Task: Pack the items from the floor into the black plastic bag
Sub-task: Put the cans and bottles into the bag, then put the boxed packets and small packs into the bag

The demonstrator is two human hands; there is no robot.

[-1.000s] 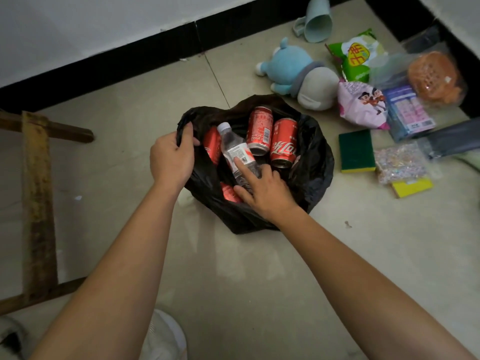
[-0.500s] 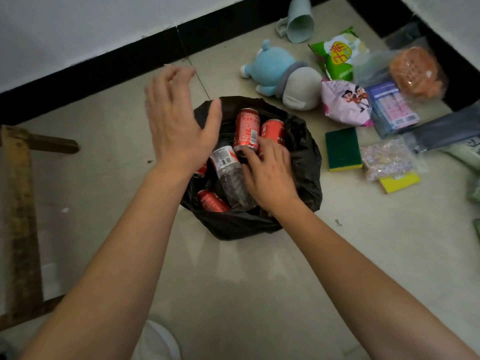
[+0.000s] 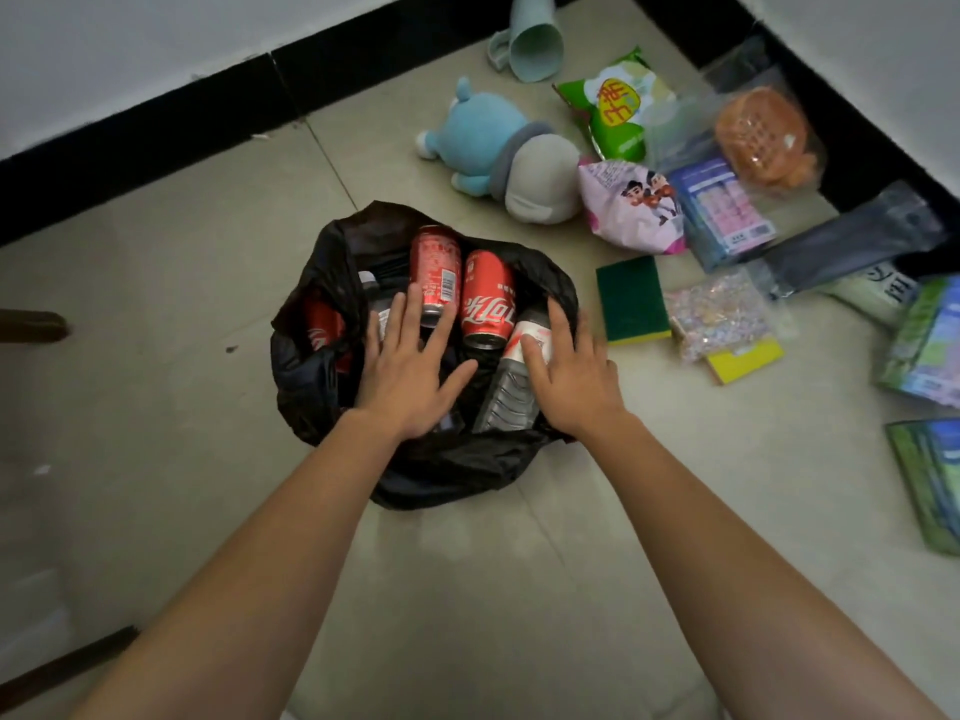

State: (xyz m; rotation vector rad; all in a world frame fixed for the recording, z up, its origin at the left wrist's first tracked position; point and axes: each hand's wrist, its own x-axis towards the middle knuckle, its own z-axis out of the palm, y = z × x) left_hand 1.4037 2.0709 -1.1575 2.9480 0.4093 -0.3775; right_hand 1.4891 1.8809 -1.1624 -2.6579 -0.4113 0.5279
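Note:
The black plastic bag [image 3: 441, 475] lies open on the floor tiles. Inside it are red cola cans [image 3: 487, 304] and two clear water bottles, one [image 3: 511, 392] at the right and one partly hidden at the left. My left hand [image 3: 410, 371] is spread flat over the bag's contents, fingers straight, touching a can. My right hand [image 3: 569, 371] rests with straight fingers on the right bottle near the bag's right rim. On the floor to the right lie a blue plush toy [image 3: 498, 148], snack packets [image 3: 621, 106] and sponges [image 3: 631, 298].
More packets lie at the far right, among them a pink one [image 3: 631, 210], a glittery pouch [image 3: 719, 314] and green packs [image 3: 930, 345]. A pale blue cup [image 3: 535, 39] lies by the black skirting. Wooden bars [image 3: 31, 327] sit at the left edge.
My left hand let go of the bag rim, rose, then came down flat onto the cans. My right hand shifted right with a bottle, which now lies at the bag's right side.

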